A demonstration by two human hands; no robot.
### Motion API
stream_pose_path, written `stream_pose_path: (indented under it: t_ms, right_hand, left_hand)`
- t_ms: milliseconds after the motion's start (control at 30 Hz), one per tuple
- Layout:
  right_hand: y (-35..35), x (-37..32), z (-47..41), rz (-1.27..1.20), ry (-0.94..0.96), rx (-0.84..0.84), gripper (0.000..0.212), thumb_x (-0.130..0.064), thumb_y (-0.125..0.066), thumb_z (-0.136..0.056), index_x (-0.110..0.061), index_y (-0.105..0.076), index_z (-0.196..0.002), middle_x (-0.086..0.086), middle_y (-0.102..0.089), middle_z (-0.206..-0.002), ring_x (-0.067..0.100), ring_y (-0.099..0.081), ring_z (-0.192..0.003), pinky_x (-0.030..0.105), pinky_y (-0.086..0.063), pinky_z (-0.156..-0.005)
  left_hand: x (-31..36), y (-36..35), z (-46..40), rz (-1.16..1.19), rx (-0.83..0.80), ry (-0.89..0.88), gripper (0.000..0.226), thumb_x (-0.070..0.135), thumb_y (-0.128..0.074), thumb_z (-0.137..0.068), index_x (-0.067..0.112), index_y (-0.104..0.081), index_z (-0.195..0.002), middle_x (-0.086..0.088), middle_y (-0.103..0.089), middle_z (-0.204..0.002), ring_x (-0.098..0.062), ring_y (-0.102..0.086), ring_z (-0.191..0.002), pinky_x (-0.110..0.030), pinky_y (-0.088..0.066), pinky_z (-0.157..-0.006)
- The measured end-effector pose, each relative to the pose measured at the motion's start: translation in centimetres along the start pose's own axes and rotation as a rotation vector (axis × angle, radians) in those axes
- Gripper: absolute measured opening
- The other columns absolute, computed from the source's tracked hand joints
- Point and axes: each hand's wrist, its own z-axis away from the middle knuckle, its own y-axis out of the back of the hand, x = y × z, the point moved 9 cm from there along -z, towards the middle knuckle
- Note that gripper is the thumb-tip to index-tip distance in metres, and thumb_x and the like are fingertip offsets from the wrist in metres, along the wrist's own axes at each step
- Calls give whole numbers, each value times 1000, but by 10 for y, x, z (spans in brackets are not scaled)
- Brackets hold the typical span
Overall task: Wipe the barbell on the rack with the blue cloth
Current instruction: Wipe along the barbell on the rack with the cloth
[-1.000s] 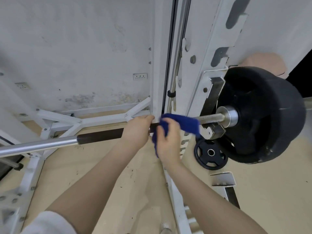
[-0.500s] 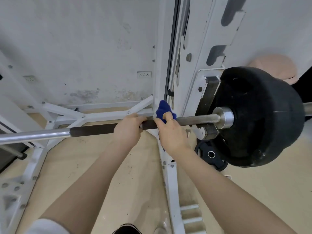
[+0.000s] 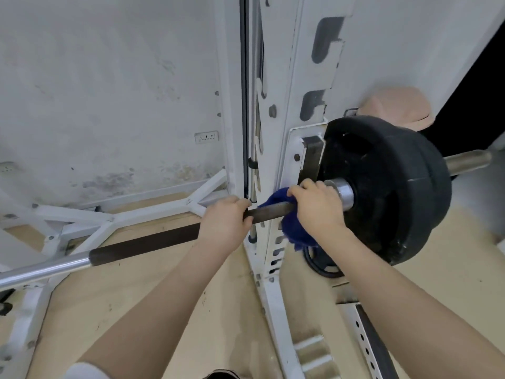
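The barbell (image 3: 142, 246) runs from lower left to right across a white rack (image 3: 273, 160), with a dark knurled stretch and a chrome part at the left. Black weight plates (image 3: 388, 187) sit on its right end. My left hand (image 3: 225, 222) is wrapped around the dark shaft. Just to its right, my right hand (image 3: 314, 207) presses the blue cloth (image 3: 293, 233) around the bar, close to the chrome collar beside the plates. Part of the cloth hangs below the bar.
A small black plate (image 3: 321, 262) rests on the floor behind the rack post. White base struts (image 3: 90, 222) cross the wooden floor at left. A perforated white rail (image 3: 363, 340) runs at lower right. The stained wall stands close behind.
My right hand has slid the blue cloth rightward along the bar, from beside my left hand to near the collar. My left hand keeps its grip on the shaft.
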Motion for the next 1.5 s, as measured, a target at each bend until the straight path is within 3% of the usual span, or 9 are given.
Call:
stream_pose_path:
  t_ms: [133, 233, 367, 500, 667, 1033, 1267, 1367, 1500]
  right_hand:
    - [2, -2, 2, 8, -152, 50, 24, -14, -59, -84, -17, -58, -107, 6, -59, -102, 25, -56, -91, 35, -44, -77]
    - [-6, -54, 6, 11, 12, 118, 29, -3, -74, -49, -10, -65, -76, 8, -59, -70, 26, -58, -60, 29, -45, -53]
    - [-6, -61, 9, 129, 202, 79, 25, -13, -72, -61, -12, -67, -85, 6, -62, -83, 24, -59, -71, 30, -45, -60]
    - [5, 4, -1, 148, -120, 47, 24, -18, -49, -90, -19, -53, -114, 4, -55, -108, 25, -53, -99, 35, -38, -82]
    - [-4, -36, 6, 27, -58, 49, 26, -16, -56, -86, -20, -53, -112, 4, -55, -108, 22, -52, -98, 34, -40, -83]
    - [-3, 66, 18, -316, -710, 154, 31, -4, -41, -92, -12, -60, -115, 12, -53, -116, 32, -56, -100, 34, -40, -72]
    - [4, 29, 12, -89, -300, -35, 26, -10, -48, -88, -22, -69, -99, 4, -53, -109, 24, -49, -104, 31, -43, -78]
    - [13, 36, 19, -472, -342, 17, 29, -4, -45, -87, -23, -66, -95, 3, -58, -105, 21, -54, -98, 28, -43, -72]
    - [67, 79, 45, -951, -490, 361, 31, -1, -43, -90, -23, -64, -91, -9, -64, -90, -2, -57, -79, 13, -45, -64]
  left_hand:
    - [7, -16, -14, -49, -128, -53, 30, 23, -53, -87, 18, -56, -116, -6, -62, -106, -26, -58, -97, -39, -48, -79]
    - [-1, -24, -21, 41, -179, 7, 51, 22, -59, -85, 17, -39, -132, -8, -65, -110, -29, -60, -99, -43, -50, -81]
    - [-2, -25, -21, 38, -185, 3, 61, 24, -58, -87, 17, -24, -138, -8, -66, -106, -30, -62, -94, -45, -52, -77]
    - [1, -23, -22, 2, -168, -46, 55, 24, -57, -88, 18, -29, -134, -7, -65, -103, -28, -61, -90, -44, -52, -75]
    - [2, -20, -19, -29, -141, -78, 26, 24, -55, -89, 15, -53, -114, -6, -63, -104, -25, -59, -93, -36, -45, -68]
    - [6, -15, -18, -28, -126, -115, 16, 23, -53, -89, 15, -59, -102, -6, -61, -95, -23, -56, -83, -33, -39, -61]
    - [18, -13, -20, -86, -116, -203, 22, 19, -52, -86, 18, -57, -108, -3, -64, -97, -23, -58, -90, -32, -42, -63]
    - [40, -2, -20, 16, -64, -240, 24, 23, -48, -89, 19, -53, -112, -2, -64, -97, -21, -59, -83, -31, -43, -61]
    - [84, 14, -19, 227, -30, -324, 32, 25, -45, -91, 23, -50, -123, 3, -65, -103, -20, -61, -88, -32, -50, -71]
